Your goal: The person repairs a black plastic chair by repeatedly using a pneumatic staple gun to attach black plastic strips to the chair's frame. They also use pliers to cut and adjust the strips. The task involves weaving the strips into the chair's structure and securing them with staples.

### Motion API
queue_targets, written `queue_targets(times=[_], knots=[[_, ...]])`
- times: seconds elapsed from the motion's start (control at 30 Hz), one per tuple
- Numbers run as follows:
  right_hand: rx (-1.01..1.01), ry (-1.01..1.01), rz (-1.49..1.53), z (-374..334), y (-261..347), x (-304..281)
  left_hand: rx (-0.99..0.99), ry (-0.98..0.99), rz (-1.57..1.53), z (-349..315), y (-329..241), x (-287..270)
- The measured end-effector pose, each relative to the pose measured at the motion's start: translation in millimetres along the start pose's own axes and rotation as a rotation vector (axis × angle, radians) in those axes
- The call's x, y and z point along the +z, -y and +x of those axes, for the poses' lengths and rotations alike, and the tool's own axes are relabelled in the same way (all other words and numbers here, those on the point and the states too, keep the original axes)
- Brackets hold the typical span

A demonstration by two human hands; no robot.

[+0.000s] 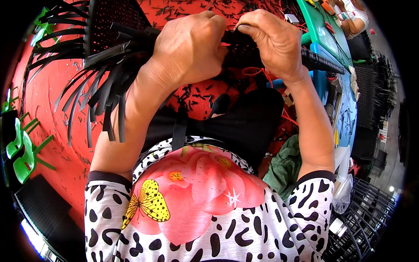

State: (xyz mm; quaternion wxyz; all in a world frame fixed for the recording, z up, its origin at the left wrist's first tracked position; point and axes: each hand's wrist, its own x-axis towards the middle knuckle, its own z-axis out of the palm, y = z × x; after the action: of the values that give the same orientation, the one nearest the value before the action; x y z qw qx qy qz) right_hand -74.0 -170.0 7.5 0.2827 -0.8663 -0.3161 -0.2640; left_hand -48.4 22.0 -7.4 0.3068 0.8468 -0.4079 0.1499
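Observation:
A black woven piece, like a basket, with a perforated panel (pixel 115 22) stretches in front of me at the top of the head view. Loose flat black strips (pixel 102 94) fan out from its left part and hang past my left forearm. My left hand (pixel 190 50) is closed in a fist at the black weave, and its fingertips are hidden. To its right, my right hand (pixel 275 43) pinches at the upper edge, thumb against bent fingers, seemingly on a black strip. Between the two hands shows dark weave (pixel 242 50). A bound black edge (pixel 323 61) runs out to the right past my right wrist.
Black scraps litter the red floor (pixel 56 118). Green plastic chairs (pixel 28 157) stand at left. On the right are a blue-green table (pixel 345 118), a crumpled green cloth (pixel 283 166), and stacked black woven pieces (pixel 366 100). Another person's arm (pixel 355 26) shows at the far right.

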Motion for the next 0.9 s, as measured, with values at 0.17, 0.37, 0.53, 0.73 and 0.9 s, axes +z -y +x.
queue_targets(times=[0.17, 0.37, 0.53, 0.73, 0.9], knots=[[0.197, 0.207, 0.134, 28, 14, -9, 0.000, -0.063, 0.043, -5, -4, 7], [0.509, 0.441, 0.313, 39, -4, -7, -0.001, -0.105, 0.031, -6, -7, 6], [0.615, 0.658, 0.517, 39, -34, 2, 0.036, -0.079, 0.071, -7, -10, 5], [0.497, 0.541, 0.412, 35, -36, 5, 0.019, 0.012, 0.014, 0, -9, -1], [0.141, -0.220, 0.009, 3, -1, -6, 0.077, -0.044, -0.067, 0, -1, -2]])
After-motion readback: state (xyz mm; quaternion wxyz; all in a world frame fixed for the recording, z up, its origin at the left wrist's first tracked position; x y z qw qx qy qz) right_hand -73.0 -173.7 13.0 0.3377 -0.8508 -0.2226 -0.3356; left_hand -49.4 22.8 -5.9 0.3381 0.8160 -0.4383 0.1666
